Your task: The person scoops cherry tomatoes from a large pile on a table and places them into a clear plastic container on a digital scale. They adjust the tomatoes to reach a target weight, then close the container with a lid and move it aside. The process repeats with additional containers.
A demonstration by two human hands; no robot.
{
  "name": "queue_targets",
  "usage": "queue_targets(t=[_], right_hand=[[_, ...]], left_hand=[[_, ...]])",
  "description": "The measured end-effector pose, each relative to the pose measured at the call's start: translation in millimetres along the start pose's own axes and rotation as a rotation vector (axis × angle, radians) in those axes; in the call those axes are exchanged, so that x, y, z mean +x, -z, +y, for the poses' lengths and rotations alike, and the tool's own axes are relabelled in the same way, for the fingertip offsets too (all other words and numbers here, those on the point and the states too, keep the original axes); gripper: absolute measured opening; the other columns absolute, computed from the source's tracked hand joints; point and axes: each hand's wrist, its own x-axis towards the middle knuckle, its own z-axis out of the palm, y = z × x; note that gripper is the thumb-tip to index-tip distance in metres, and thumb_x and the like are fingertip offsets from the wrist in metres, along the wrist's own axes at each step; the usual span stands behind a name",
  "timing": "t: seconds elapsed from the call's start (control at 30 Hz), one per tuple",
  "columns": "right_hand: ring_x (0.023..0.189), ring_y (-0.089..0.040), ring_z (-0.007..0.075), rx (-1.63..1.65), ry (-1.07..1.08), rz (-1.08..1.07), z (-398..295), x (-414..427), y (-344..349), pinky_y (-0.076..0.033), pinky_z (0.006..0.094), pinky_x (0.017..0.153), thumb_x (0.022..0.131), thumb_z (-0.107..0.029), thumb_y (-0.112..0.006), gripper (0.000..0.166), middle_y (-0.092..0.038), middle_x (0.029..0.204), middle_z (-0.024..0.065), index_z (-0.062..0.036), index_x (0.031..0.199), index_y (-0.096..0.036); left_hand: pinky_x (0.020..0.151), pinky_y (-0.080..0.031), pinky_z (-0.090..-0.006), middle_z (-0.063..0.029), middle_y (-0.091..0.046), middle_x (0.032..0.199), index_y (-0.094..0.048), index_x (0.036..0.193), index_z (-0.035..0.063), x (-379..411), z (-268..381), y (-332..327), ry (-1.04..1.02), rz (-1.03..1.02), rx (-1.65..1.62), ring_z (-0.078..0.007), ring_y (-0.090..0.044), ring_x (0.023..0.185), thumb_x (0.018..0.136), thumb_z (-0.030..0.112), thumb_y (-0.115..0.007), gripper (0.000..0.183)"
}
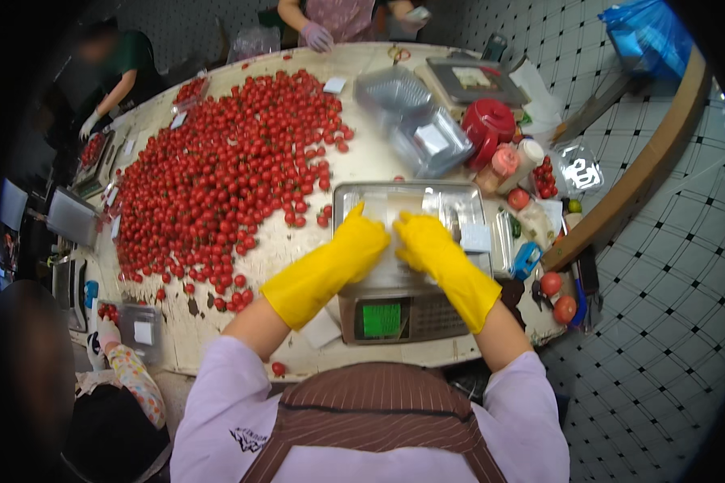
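Both my hands are in yellow rubber gloves above the metal pan (pixel 468 196) of a digital weighing scale (pixel 350 320). The fingers of my left hand (pixel 362 238) are curled, with the thumb side pointing up the pan. Facing it, a short gap away, my right hand (pixel 423 241) is curled too. Something pale and translucent lies blurred between and below them, and I cannot tell whether either hand grips it. Close to my right hand, a small white pad (pixel 476 238) sits at the pan's right edge. A large heap of cherry tomatoes (pixel 217 175) spreads to the left.
Clear plastic containers (pixel 393 96) stand beyond the scale, near a red pitcher (pixel 488 127) and bottles (pixel 522 160). A blue tape dispenser (pixel 527 261) and larger tomatoes (pixel 563 310) lie right. Co-workers' gloved hands (pixel 318 37) show around the table. A curved wooden bar (pixel 646 151) flanks the right.
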Motion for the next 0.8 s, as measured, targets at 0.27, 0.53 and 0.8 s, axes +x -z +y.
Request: queue_targets(t=[0.27,0.53,0.8], right_hand=[[0.083,-0.063,0.0390,-0.023,-0.055,-0.192,-7.6,-6.3,21.9,-0.051,0.0469,0.078,0.078,-0.032,-0.068,0.030,-0.065,0.086,0.0139,-0.0077,0.094,-0.062],[0.087,-0.067,0.0321,0.426,0.193,0.489,-36.7,-39.9,79.4,-0.049,0.0449,0.090,0.082,-0.019,-0.070,0.026,-0.071,0.094,0.0133,-0.0058,0.104,-0.067],[0.081,-0.065,0.0230,1.212,0.266,0.058,-105.9,-55.2,59.1,-0.049,0.0291,0.075,0.087,-0.001,-0.064,0.015,-0.067,0.091,0.0117,0.0000,0.101,-0.066]], left_hand=[[0.106,-0.033,-0.0529,-0.0109,-0.062,0.101,-0.066,0.097,0.0096,8.8,6.9,4.9,0.112,-0.048,-0.070,-0.0307,-0.064,0.095,0.077,0.031,-0.070,0.029],[0.108,-0.035,-0.0491,-0.0098,-0.065,0.114,-0.065,0.113,0.0076,-57.2,27.2,54.6,0.230,0.486,-0.426,-0.0291,-0.060,0.108,0.081,0.013,-0.069,0.033],[0.091,-0.049,-0.0398,-0.0117,-0.066,0.114,-0.065,0.112,0.0072,-159.7,44.9,-89.7,0.850,0.782,-0.673,-0.0301,-0.063,0.101,0.078,0.010,-0.075,0.036]])
